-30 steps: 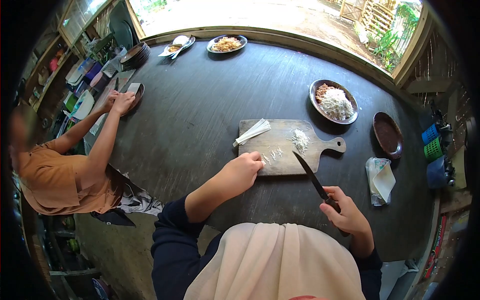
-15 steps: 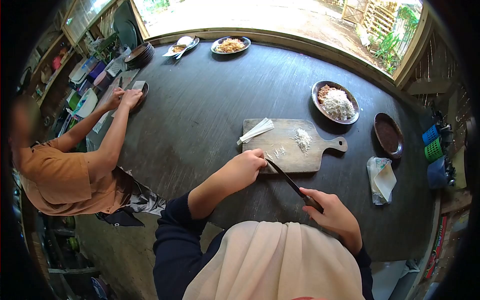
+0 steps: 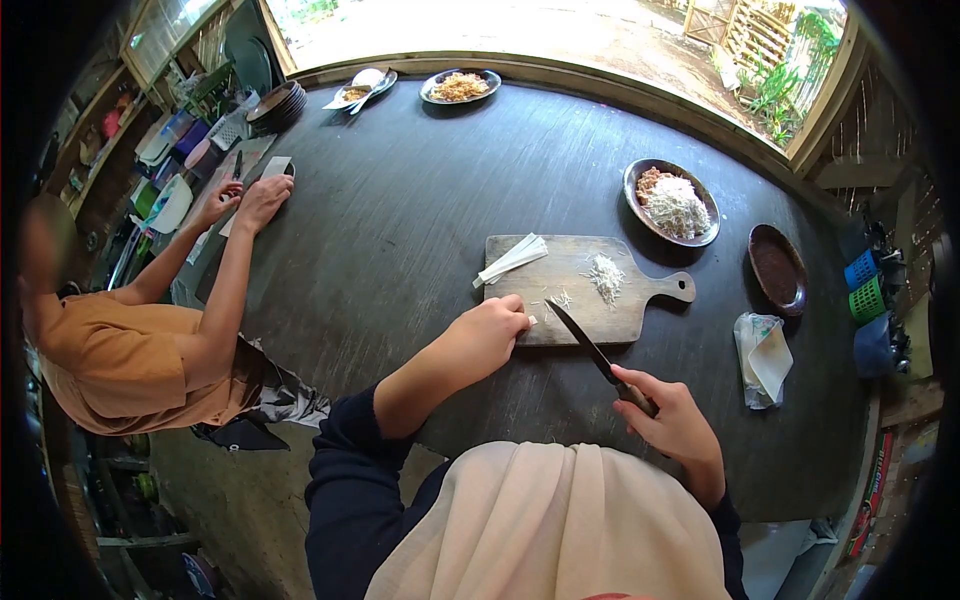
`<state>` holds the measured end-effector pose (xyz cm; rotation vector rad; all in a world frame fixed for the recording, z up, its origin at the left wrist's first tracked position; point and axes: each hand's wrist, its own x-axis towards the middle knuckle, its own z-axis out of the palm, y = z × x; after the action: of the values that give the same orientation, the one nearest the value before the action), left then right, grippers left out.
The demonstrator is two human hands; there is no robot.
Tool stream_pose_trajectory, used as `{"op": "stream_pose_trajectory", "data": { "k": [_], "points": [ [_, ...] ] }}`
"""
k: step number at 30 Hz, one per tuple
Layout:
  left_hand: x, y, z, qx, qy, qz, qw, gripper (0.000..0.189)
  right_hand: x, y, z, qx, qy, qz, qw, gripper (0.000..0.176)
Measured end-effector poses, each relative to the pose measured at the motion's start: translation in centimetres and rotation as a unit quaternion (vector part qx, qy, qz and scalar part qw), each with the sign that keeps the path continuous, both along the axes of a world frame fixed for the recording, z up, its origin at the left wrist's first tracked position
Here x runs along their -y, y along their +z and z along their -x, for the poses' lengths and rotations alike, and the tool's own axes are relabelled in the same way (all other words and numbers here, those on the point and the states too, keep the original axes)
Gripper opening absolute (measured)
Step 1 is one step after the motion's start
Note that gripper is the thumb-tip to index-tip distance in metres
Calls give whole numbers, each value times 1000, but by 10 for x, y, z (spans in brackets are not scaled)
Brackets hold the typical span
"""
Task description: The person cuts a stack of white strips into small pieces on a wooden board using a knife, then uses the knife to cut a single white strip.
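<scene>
My left hand (image 3: pixel 488 335) is closed at the near left edge of the wooden cutting board (image 3: pixel 625 315); a small white end of a strip (image 3: pixel 532 320) pokes out from its fingers. In my right hand (image 3: pixel 668 415) is a knife (image 3: pixel 585 338), its dark blade slanting up and left over the board, its tip just right of my left fingers. Thin white shreds (image 3: pixel 562 299) lie near the tip. Farther back on the board are a pile of shreds (image 3: pixel 604 279) and a bundle of long white strips (image 3: pixel 515 258).
Beyond the board stands a plate of white shreds and brown food (image 3: pixel 672 205). To the right are an empty brown dish (image 3: pixel 777 268) and a plastic packet (image 3: pixel 763 360). Another person (image 3: pixel 150 350) works at the left; food plates (image 3: pixel 461 88) stand at the back.
My right hand has drawn the knife rightward, so its tip is now apart from my left fingers. My left hand has barely moved. The other person's hands have shifted slightly.
</scene>
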<state>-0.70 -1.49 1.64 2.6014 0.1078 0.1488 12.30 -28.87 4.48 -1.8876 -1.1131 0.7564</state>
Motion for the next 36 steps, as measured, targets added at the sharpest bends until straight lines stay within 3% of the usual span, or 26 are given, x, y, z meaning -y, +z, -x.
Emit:
{"op": "stream_pose_trajectory", "data": {
  "k": [5, 8, 14, 16, 17, 22, 26, 32, 34, 36],
  "points": [
    [0, 1, 0, -4, 1, 5, 1000, 26, 9, -2, -9, 2, 38, 3, 999, 45],
    [0, 2, 0, -6, 7, 12, 1000, 25, 12, -1, -11, -15, -26, 12, 999, 45],
    [0, 1, 0, 5, 0, 13, 1000, 25, 14, -1, -13, -1, 19, 5, 1000, 47],
    [0, 2, 0, 7, 1, 11, 1000, 26, 9, 5, -9, -64, -91, 8, 994, 46],
    [0, 2, 0, 8, 1, 11, 1000, 26, 10, 2, -10, -63, -91, 8, 994, 46],
    [0, 1, 0, 23, 3, 5, 1000, 23, 10, -5, -9, -21, 18, 3, 1000, 44],
    [0, 1, 1, 28, 5, 10, 1000, 23, 9, -3, -9, -38, -75, -3, 996, 44],
    [1, 2, 1, 26, 2, 9, 1000, 24, 9, -5, -11, -20, 34, -8, 999, 46],
    [1, 3, 1, 24, 3, 6, 1000, 25, 3, 0, -7, -49, -89, 18, 995, 48],
    [0, 2, 0, 23, 3, 6, 1000, 25, 4, -2, -5, -57, -69, 10, 996, 48]
  ]
}}
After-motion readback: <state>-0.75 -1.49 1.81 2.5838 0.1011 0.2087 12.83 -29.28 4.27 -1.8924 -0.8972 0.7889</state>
